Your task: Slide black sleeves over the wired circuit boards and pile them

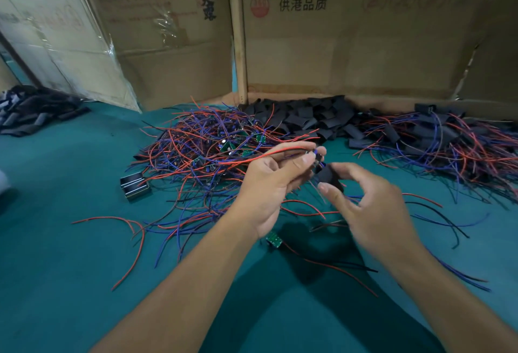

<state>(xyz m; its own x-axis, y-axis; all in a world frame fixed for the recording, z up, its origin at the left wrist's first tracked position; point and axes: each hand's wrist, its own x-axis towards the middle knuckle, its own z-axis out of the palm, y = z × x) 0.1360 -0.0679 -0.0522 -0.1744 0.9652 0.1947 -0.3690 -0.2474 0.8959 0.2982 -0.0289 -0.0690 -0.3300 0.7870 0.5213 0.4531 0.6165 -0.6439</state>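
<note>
Above the table [70, 173], the left hand [269, 181] pinches a wired board [316, 154] while the right hand [372, 207] pinches a sleeve [328, 174] just below it (mouth seemingly aimed for sliding on).

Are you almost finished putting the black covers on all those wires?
Not nearly. Done: a sleeved pile on the right. In hand: the left hand holds one wired board, the right hand a black sleeve. Left: a big tangle of bare boards, one loose board, and many empty sleeves.
</note>
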